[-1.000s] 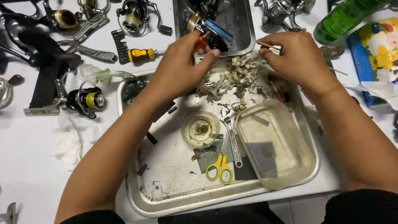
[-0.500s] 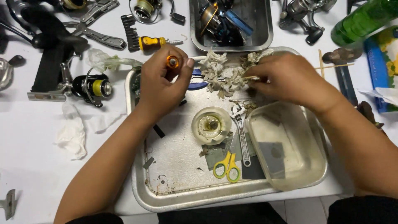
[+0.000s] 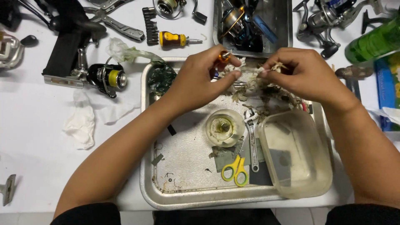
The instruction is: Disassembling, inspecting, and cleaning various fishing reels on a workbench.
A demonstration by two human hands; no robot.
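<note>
nearest in the metal tray [image 3: 183,196] lie yellow-handled scissors [image 3: 235,168], with a clear plastic tub [image 3: 298,156] to their right, a small wrench [image 3: 252,139] standing between them, and a round clear dish [image 3: 225,127] just left of the wrench. past these, at the tray's far side, sits a heap of grimy, shredded tissue [image 3: 266,93], pale and stained dark in places. the small orange part [image 3: 225,55] is shiny, rounded and metal, held above the tray's far edge. the tray rests on a white table [image 3: 33,141] strewn with a crumpled tissue [image 3: 81,118] at left, a fishing reel [image 3: 106,77] beyond it, a stubby screwdriver [image 3: 175,39] and a second tray [image 3: 275,25] of parts at the far side. the left hand [image 3: 200,79] reaches in from the near left, fingers curled shut around the orange part. the right hand [image 3: 306,75] comes from the near right, fingertips pinched on a scrap of the tissue, just beside the left.
</note>
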